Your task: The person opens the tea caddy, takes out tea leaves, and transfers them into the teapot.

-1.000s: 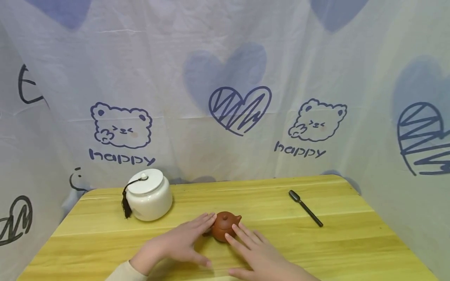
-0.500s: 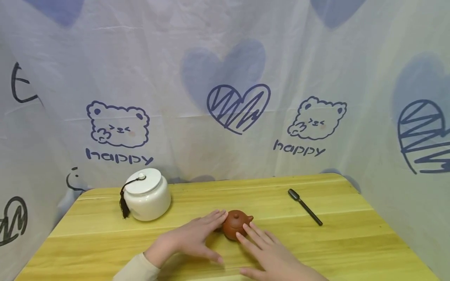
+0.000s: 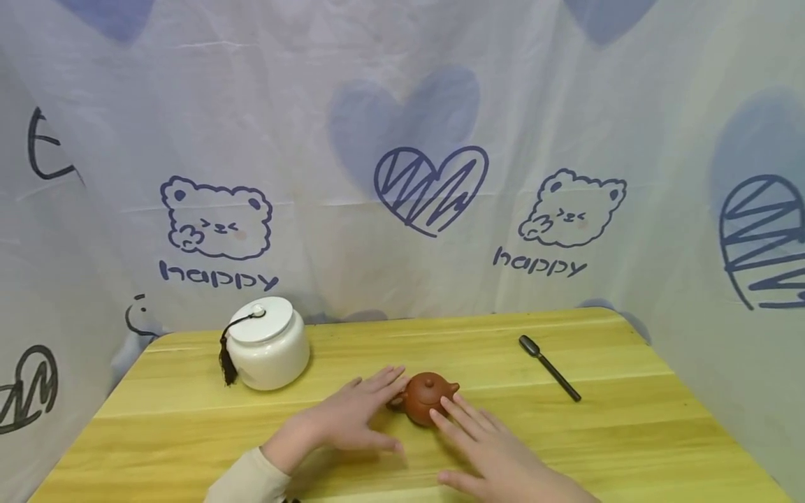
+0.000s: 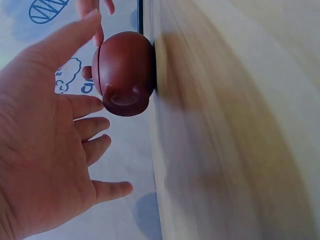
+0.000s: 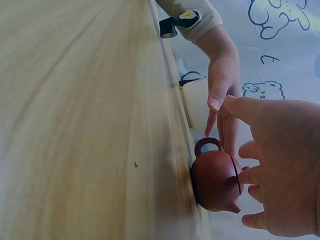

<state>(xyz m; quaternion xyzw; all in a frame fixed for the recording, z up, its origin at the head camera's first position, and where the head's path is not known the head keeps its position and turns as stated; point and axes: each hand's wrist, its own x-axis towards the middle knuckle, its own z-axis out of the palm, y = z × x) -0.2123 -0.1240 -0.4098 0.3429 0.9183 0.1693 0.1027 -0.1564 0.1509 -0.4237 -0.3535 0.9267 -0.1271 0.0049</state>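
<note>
A small reddish-brown clay teapot (image 3: pixel 425 399) with its lid on stands upright on the wooden table, spout to the right and handle to the left. My left hand (image 3: pixel 352 413) is spread at its left, fingers extended beside the handle (image 4: pixel 125 102); whether a fingertip touches it I cannot tell. At the front right of the pot is my right hand (image 3: pixel 493 447), its straight fingers against or very near the body and lid edge. In the right wrist view the pot (image 5: pixel 215 180) sits between both hands, and neither curls round it.
A white lidded jar (image 3: pixel 269 356) with a black tassel (image 3: pixel 228 362) stands at the back left of the table (image 3: pixel 629 433). Toward the back right lies a dark, slim scoop (image 3: pixel 548 367). A printed cloth (image 3: pixel 352 279) hangs behind the table.
The teapot has shifted right along the table, and both hands have moved right with it. Most recently the left hand has drawn slightly off, so more of the handle shows.
</note>
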